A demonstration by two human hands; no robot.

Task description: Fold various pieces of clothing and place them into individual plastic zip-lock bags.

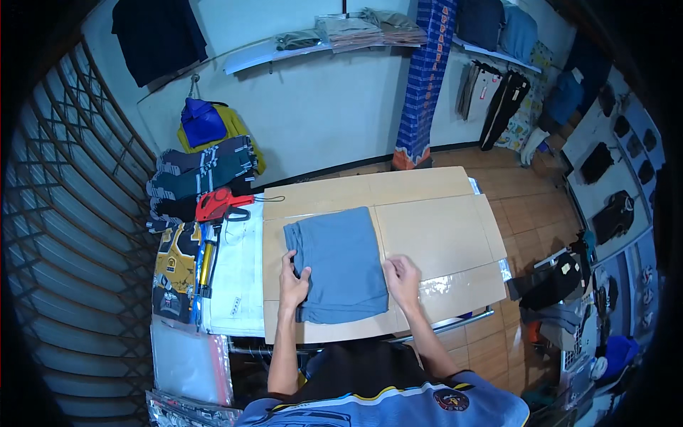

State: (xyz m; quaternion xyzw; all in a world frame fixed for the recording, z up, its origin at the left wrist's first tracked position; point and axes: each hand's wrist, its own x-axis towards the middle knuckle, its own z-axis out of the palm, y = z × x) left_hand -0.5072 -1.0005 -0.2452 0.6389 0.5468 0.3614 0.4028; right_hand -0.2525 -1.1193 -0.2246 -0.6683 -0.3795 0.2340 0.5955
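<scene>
A folded blue-grey garment (341,261) lies on a flattened cardboard sheet (437,229) in front of me. At its left edge is my left hand (294,280), thumb and fingers parted around the layered folds; whether it pinches any cloth cannot be told. My right hand (402,277) is curled beside the garment's right edge, over the cardboard, and its fingertips are partly hidden. Left of the cardboard, a red and black price labeller (220,205) rests on white packaging near a yellow hand pump (206,261).
Striped socks (208,171) are piled at the back left, beside a packaged yellow-and-black jersey (176,272). Clear plastic bags (187,363) lie at the near left. A metal rail (453,324) runs along the near edge. A wrapped pillar (424,80) stands behind the cardboard.
</scene>
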